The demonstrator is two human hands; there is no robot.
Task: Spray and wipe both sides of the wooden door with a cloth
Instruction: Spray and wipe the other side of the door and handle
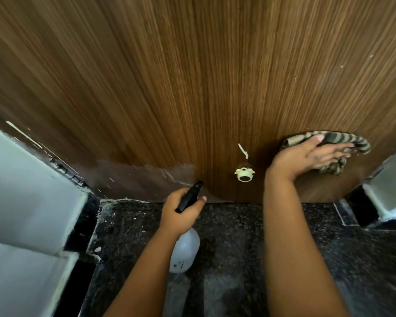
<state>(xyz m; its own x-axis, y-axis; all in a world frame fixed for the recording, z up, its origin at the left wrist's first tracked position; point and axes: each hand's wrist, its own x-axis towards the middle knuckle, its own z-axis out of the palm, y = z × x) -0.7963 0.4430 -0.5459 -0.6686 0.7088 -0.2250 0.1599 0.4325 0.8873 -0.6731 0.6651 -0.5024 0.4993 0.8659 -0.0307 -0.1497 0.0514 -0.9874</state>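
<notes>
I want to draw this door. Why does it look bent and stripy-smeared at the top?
Head view: the wide-angle lens bows the wooden door, curving its bottom edge. The grain near the top corners is smeared by blur. The right hand, pressing the striped cloth, casts a dark shadow beside it. The floor is dim.

Two bare forearms, no sleeves in view. Left hand [181,211] and right hand [306,156] without gloves, rings, watch or bands. Fingernails short, pale, unpainted. Dark smudges on right-hand fingers [338,150].
</notes>
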